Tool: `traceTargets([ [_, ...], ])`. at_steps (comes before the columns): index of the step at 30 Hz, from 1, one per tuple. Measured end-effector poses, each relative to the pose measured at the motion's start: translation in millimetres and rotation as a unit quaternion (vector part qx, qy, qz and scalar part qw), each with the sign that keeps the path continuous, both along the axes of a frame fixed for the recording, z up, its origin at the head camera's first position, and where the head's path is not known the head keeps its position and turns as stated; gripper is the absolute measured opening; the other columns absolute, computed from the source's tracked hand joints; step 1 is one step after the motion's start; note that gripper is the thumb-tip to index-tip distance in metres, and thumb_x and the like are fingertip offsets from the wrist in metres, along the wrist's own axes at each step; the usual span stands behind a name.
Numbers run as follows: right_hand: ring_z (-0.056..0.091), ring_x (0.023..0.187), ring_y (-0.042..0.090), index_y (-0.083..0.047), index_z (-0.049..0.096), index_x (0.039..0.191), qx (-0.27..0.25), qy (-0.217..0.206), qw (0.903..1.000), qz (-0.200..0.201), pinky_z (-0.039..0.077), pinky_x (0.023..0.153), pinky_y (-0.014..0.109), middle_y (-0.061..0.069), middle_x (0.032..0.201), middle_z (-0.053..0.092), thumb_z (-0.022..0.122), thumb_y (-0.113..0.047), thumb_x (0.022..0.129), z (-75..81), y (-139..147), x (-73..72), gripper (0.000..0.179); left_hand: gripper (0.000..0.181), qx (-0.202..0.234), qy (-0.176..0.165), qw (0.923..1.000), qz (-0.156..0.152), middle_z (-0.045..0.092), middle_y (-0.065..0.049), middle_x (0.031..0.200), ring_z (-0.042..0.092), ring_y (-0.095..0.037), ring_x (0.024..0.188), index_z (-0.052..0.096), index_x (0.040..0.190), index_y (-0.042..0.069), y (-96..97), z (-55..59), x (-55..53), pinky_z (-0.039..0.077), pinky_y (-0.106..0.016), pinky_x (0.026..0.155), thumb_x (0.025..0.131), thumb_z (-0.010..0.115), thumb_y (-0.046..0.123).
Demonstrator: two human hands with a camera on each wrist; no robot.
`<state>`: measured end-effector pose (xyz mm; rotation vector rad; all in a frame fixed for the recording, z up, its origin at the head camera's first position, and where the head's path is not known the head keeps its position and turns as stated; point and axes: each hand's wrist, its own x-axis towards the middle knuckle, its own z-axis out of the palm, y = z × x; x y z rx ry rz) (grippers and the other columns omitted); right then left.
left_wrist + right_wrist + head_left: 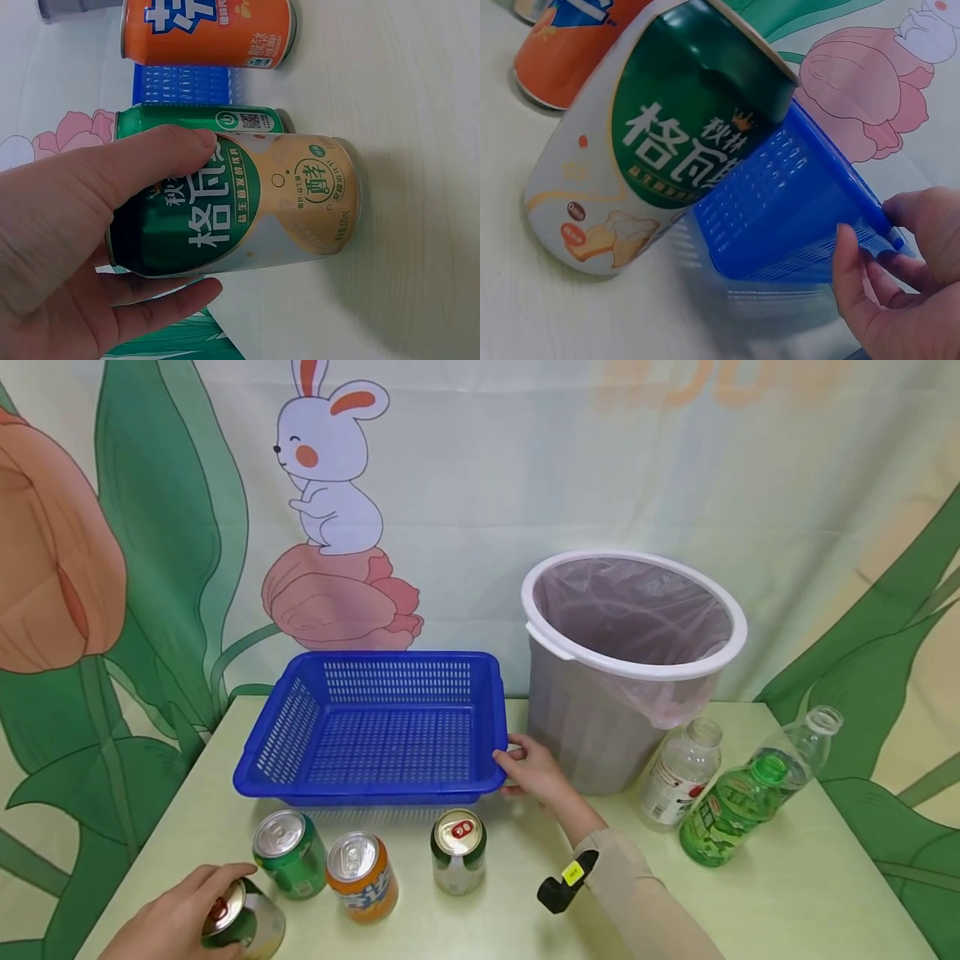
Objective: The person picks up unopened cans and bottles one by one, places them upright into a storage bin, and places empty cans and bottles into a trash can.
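My left hand (171,917) grips a green-and-white drink can (247,202) at the table's front left; the left wrist view shows the thumb across its side. Close by stand a green can (291,853) and an orange can (363,881). My right hand (536,770) pinches the right rim of a blue plastic basket (491,718), which holds nothing. The right wrist view shows thumb and fingers at the basket's corner. Another green-and-white can (645,142), with a red pull tab, stands in front of the basket.
Right of the basket stands a grey bin (570,727) with a white rim and a pinkish liner. Beyond my right forearm are a clear labelled bottle (675,781), a green bottle (731,814) and another clear bottle (802,747). A printed cloth (465,485) hangs behind the table.
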<state>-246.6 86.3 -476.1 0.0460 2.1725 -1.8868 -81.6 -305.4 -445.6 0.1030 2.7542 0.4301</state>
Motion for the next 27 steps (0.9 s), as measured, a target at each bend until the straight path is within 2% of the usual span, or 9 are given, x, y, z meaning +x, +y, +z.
traceTargets([
  [11, 0.061, 0.069, 0.014, 0.000, 0.044, 0.129, -0.020, -0.032, 0.9993, 0.001, 0.056, 0.073, 0.041, 0.013, 0.095, 0.055, 0.056, -0.013, 0.091, -0.6, 0, -3.7, 0.042, 0.076, -0.004, -0.008, 0.9999, -0.013, 0.051, -0.004, 0.095, 0.052, -0.015, 0.078, 0.050, 0.119, 0.013, -3.1, -1.9, -4.8, 0.051, -0.033, 0.064, 0.057, 0.084, 0.041],
  [17, 0.062, 0.071, 0.015, 0.001, 0.044, 0.127, -0.026, -0.033, 0.9991, -0.003, 0.055, 0.074, 0.042, 0.012, 0.092, 0.055, 0.055, -0.011, 0.090, 0.1, -1, -3.8, 0.040, 0.079, -0.002, -0.002, 0.9993, -0.036, 0.050, -0.002, 0.094, 0.049, -0.014, 0.075, 0.050, 0.118, 0.013, -6.0, 1.0, -6.0, 0.047, -0.028, 0.060, 0.055, 0.084, 0.045],
  [22, 0.061, 0.071, 0.014, 0.003, 0.045, 0.126, -0.034, -0.035, 0.9988, -0.003, 0.056, 0.072, 0.040, 0.015, 0.094, 0.057, 0.054, -0.010, 0.091, -0.9, -2, -4.4, 0.039, 0.084, 0.005, -0.010, 0.9987, -0.049, 0.050, -0.004, 0.099, 0.049, -0.015, 0.078, 0.049, 0.119, 0.012, -9.4, 1.6, -8.7, 0.049, -0.028, 0.063, 0.052, 0.083, 0.050],
  [27, 0.062, 0.075, 0.015, 0.004, 0.045, 0.126, -0.034, -0.040, 0.9986, 0.000, 0.055, 0.068, 0.031, 0.023, 0.106, 0.058, 0.053, -0.011, 0.092, -0.1, -2, -5.2, 0.038, 0.083, 0.010, -0.009, 0.9975, -0.069, 0.048, -0.002, 0.098, 0.047, -0.014, 0.077, 0.050, 0.119, 0.011, -12.8, 1.7, -10.8, 0.047, -0.025, 0.060, 0.053, 0.082, 0.051],
])
